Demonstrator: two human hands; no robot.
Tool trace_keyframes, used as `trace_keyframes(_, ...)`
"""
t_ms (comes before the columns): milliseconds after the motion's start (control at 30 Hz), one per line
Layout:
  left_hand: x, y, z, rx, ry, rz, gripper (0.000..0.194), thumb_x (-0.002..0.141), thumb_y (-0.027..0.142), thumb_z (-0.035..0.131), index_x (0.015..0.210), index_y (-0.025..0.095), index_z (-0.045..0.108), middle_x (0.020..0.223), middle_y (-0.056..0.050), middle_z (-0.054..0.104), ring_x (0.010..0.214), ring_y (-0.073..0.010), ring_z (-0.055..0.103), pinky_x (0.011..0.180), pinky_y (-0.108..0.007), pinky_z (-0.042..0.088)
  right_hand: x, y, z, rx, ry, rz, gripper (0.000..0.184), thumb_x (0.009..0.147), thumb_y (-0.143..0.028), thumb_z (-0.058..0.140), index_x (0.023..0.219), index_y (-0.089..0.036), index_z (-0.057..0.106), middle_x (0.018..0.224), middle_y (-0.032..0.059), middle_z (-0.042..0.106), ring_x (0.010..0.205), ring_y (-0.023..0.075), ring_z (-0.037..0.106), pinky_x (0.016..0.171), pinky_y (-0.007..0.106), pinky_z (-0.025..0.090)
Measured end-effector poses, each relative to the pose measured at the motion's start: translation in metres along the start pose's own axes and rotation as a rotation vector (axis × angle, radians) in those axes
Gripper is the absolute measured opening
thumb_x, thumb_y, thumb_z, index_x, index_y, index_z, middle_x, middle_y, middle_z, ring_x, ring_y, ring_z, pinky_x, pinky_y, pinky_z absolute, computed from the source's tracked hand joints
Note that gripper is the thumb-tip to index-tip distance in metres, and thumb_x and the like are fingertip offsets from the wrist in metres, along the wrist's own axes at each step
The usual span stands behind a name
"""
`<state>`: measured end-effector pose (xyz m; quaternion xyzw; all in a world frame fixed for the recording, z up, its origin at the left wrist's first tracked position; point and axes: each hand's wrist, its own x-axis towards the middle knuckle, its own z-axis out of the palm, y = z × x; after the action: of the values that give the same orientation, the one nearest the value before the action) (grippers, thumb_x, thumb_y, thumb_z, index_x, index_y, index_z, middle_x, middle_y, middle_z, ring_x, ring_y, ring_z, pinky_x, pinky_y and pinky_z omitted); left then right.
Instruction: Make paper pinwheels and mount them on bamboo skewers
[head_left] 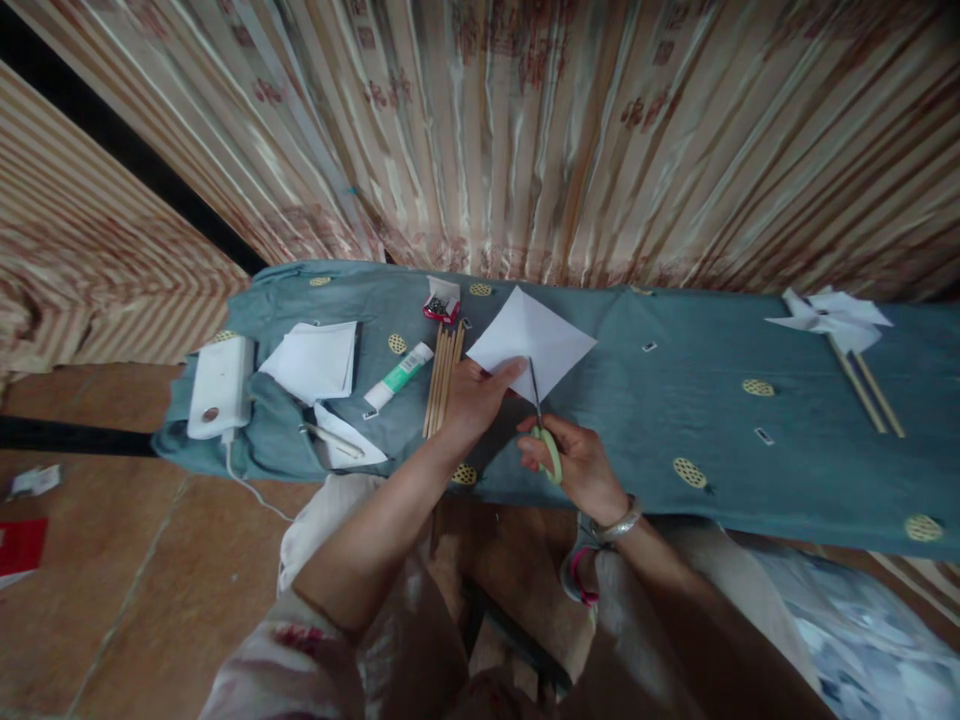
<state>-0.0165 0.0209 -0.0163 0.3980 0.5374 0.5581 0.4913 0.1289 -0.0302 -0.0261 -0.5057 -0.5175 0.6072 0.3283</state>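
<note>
A square sheet of white paper (534, 330) is turned corner-down in front of me, with a faint crease across it. My left hand (480, 392) pinches its lower left edge, thumb on top. In my right hand (577, 455) is a pair of scissors (551, 455) with light green handles. Their blades lie at the paper's near corner, pointing toward its centre. Just left of the paper lies a bundle of several wooden sticks (442, 380), partly behind my left hand.
On the blue cloth-covered table (645, 420) lie a glue stick (399, 375), a red box of small pins (441, 300), stacked paper (315, 360), a paper piece with a pen-like object (337, 440), and a white corded device (221, 388). Paper pinwheels (832, 318) on sticks lie far right.
</note>
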Motion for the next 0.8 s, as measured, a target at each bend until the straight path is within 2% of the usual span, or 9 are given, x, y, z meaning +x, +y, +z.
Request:
trace_keyframes(333,0.0005,-0.0043,-0.0010,-0.003,-0.009,0.012,0.017,0.073,0.034,0.073,0.068,0.019,0.066,0.061,-0.001,0.067,0.055,-0.0138,0.060,0.049,-0.023,0.045,-0.0008,0.0004,0.0009,0.012,0.016,-0.001,0.041,0.069,-0.055,0.075,0.087,-0.020,0.066,0.059,-0.0013,0.066,0.054,0.0148,0.063,0.053,0.026,0.052)
trace_keyframes(433,0.0003,-0.0036,-0.0008,-0.022,-0.015,0.026,0.014,0.073,0.031,0.073,0.069,0.020,0.066,0.064,-0.001,0.069,0.060,-0.0151,0.064,0.052,-0.023,0.047,-0.0007,0.0002,0.0009,-0.005,0.014,-0.015,0.040,0.069,-0.055,0.075,0.087,-0.020,0.066,0.059,-0.0014,0.066,0.053,0.0145,0.063,0.052,0.025,0.052)
trace_keyframes(800,0.0024,-0.0068,-0.0019,0.014,-0.016,0.025,0.016,0.073,0.034,0.072,0.070,0.020,0.068,0.063,-0.002,0.069,0.058,-0.0157,0.063,0.050,-0.024,0.048,-0.0012,0.0008,0.0010,-0.015,0.006,-0.023,0.038,0.072,-0.055,0.073,0.086,-0.020,0.065,0.057,-0.0014,0.065,0.051,0.0137,0.060,0.050,0.024,0.048)
